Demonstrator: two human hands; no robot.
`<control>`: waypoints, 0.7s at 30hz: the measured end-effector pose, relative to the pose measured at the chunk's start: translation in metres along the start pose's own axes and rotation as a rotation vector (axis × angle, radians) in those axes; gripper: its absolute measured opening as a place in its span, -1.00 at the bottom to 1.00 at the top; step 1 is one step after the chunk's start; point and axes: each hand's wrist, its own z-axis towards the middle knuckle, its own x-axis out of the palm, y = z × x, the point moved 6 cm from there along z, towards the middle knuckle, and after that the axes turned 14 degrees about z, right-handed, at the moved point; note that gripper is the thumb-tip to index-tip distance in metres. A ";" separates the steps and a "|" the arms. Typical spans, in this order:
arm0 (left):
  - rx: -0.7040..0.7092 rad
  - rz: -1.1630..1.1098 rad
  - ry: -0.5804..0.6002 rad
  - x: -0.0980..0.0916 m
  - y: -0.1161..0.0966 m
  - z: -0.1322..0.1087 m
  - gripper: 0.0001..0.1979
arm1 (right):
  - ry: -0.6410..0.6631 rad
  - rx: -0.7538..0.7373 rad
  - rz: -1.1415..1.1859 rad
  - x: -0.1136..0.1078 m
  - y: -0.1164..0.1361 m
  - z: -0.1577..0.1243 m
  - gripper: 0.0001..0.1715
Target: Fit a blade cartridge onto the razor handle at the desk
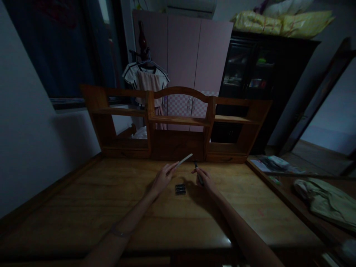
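Note:
My left hand (163, 178) is closed round one end of a pale, slim, flat stick (184, 160), which slants up to the right over the desk. In my right hand (205, 179) is a dark, slim-handled tool (195, 164) resembling a razor, its small head pointing up and away from me. The stick's far tip is close to that head, though whether they touch I cannot tell. Below and between both hands, a small set of dark pieces (180, 189) lies in stacked rows on the wooden desk (125, 211). Dim light hides their exact kind.
A wooden shelf unit (179, 120) rises along the desk's back edge. Raised rims border the desk's sides. To the right lie a pale cloth bag (328, 198) and plastic packets (275, 162). Behind stand a pink wardrobe (183, 55) and a black cabinet (267, 66).

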 end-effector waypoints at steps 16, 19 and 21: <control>0.015 0.023 0.019 -0.001 -0.008 -0.001 -0.63 | 0.011 0.000 0.018 0.001 -0.001 -0.001 -0.51; 0.023 0.027 -0.003 -0.004 -0.009 -0.001 -0.63 | 0.014 -0.009 0.020 0.002 0.000 -0.001 -0.51; 0.032 0.032 -0.004 -0.004 -0.009 -0.001 -0.63 | 0.005 -0.007 0.017 0.002 0.001 -0.002 -0.50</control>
